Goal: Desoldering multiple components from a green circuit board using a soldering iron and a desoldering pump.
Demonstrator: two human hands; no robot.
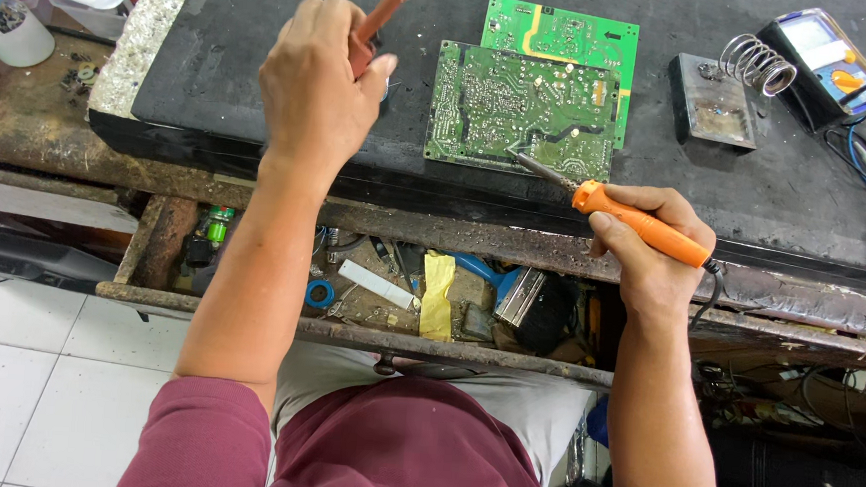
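- The right hand [653, 249] is closed around the orange handle of a soldering iron [635, 218], fingers wrapped and thumb on top; the metal tip points toward 10 o'clock and rests at, or just above, the lower edge of the nearer circuit board [521, 109].
- The left hand [317, 86] is clamped around a reddish-brown tool [387, 10], seemingly a desoldering pump, whose shaft rises toward 1 o'clock. It hangs over the dark tabletop [266, 23], well to 9 o'clock of the board.
- The nearer board lies solder-side up at the middle of the tabletop, overlapping a second green board [566, 31] at its 12 o'clock.
- A coiled iron stand [723, 91] sits at 3 o'clock of the boards, with a meter [815, 51] just beyond it and blue leads trailing off.
- An open drawer [380, 290] of odds and ends lies below the tabletop edge, above the person's lap.
- To do the work well, I judge the tip should sit flat on one joint only until the solder turns glossy, with the wrist braced on the tabletop edge for steadiness.
- The left-hand tool would need to come close beside the heated joint, since it is now far off.
- The cord by the right wrist should hang free of the drawer so it cannot tug the tip.
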